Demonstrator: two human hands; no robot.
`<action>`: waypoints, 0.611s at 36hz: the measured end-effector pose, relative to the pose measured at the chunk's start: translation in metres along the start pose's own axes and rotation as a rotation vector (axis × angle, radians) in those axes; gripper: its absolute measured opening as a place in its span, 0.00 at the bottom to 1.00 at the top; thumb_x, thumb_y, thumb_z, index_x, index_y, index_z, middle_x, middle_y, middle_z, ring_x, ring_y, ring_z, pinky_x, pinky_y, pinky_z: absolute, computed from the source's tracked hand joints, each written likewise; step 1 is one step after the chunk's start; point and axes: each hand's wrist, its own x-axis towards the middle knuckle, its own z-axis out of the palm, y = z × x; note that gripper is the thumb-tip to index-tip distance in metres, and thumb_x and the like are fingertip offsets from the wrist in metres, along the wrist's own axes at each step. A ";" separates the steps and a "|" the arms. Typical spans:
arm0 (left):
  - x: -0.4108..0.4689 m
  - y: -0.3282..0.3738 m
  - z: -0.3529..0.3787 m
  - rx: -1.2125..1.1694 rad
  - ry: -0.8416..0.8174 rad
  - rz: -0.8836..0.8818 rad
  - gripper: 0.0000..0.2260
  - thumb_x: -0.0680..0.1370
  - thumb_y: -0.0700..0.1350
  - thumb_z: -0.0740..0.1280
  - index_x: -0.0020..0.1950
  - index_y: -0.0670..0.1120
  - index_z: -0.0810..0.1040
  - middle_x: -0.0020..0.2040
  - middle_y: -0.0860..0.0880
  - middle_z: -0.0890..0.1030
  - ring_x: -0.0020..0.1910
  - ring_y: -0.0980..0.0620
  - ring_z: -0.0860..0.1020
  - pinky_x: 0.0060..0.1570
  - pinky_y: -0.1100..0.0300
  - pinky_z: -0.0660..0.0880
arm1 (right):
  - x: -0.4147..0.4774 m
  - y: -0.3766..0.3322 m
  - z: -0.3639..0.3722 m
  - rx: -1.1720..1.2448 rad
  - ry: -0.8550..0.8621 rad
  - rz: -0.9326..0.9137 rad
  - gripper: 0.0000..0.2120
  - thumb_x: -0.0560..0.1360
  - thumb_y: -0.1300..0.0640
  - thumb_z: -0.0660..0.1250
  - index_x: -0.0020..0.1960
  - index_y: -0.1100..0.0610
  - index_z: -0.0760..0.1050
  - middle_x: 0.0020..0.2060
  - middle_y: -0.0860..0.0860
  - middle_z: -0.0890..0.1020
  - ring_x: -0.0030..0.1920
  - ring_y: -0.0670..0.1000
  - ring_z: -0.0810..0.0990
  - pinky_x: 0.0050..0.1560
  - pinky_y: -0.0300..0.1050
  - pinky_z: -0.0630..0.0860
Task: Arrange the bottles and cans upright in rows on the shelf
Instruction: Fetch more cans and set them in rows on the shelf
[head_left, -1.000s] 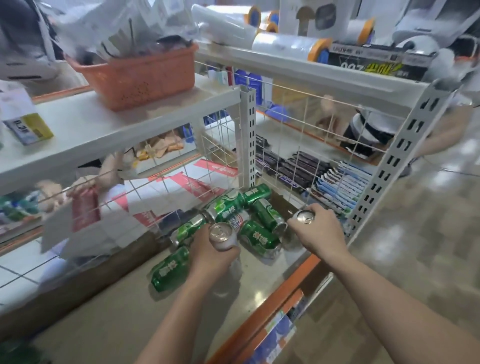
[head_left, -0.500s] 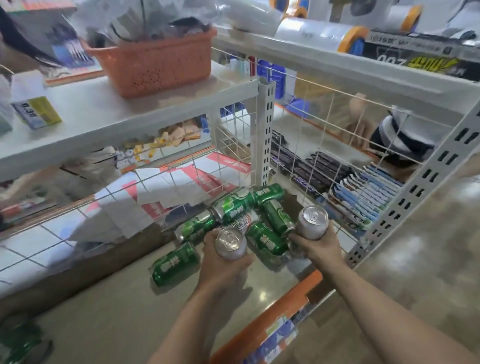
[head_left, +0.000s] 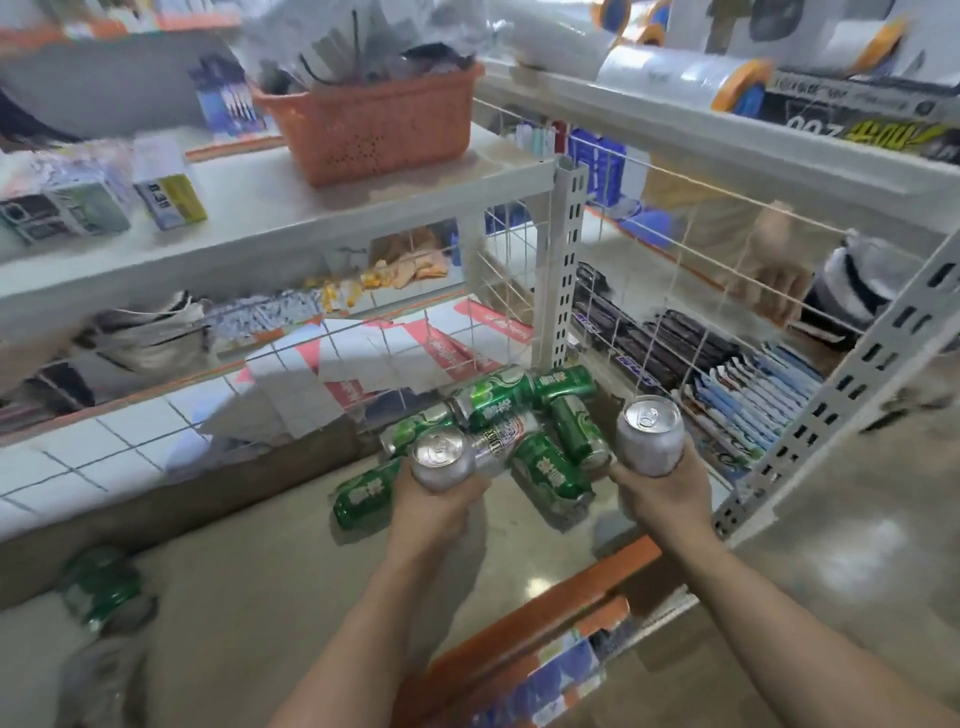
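My left hand (head_left: 434, 506) grips a silver can (head_left: 441, 457) upright, held just above the beige shelf (head_left: 270, 587). A second silver can (head_left: 650, 435) stands upright in my right hand (head_left: 665, 493), raised near the shelf's right end. Between and behind my hands, several green cans (head_left: 550, 470) lie on their sides in a heap against the wire back, with a silver-and-red can (head_left: 506, 434) among them. One green can (head_left: 361, 499) lies apart, left of my left hand. Another green can (head_left: 101, 587) is at the shelf's far left, blurred.
A wire grid (head_left: 395, 358) backs the shelf and a perforated white post (head_left: 569, 270) stands at the corner. The shelf above holds an orange basket (head_left: 371, 127). The shelf's front edge is an orange strip (head_left: 540, 618). A person's striped sleeve (head_left: 857, 286) shows behind the right grid.
Both hands have lifted their silver cans off the pile and drawn them toward me; the right can rose clear of the heap. The camera view shifted slightly left.
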 end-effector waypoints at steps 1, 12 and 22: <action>-0.005 0.005 -0.006 -0.022 0.004 0.020 0.09 0.70 0.33 0.77 0.42 0.39 0.78 0.35 0.47 0.80 0.32 0.51 0.77 0.34 0.61 0.74 | -0.005 -0.008 0.000 -0.012 0.005 -0.026 0.29 0.63 0.59 0.84 0.59 0.52 0.75 0.49 0.51 0.84 0.50 0.52 0.82 0.52 0.47 0.77; -0.087 0.026 -0.166 -0.067 0.198 0.205 0.23 0.60 0.43 0.81 0.51 0.42 0.79 0.39 0.54 0.82 0.39 0.53 0.78 0.41 0.58 0.77 | -0.121 -0.092 0.110 0.179 -0.335 -0.157 0.17 0.65 0.61 0.81 0.48 0.51 0.79 0.40 0.52 0.85 0.40 0.55 0.82 0.43 0.54 0.79; -0.243 -0.005 -0.385 0.069 0.543 0.123 0.14 0.64 0.44 0.83 0.43 0.41 0.83 0.35 0.52 0.82 0.35 0.52 0.80 0.36 0.59 0.77 | -0.357 -0.147 0.239 0.276 -0.821 -0.164 0.15 0.66 0.67 0.76 0.40 0.52 0.74 0.28 0.48 0.77 0.28 0.52 0.73 0.28 0.43 0.70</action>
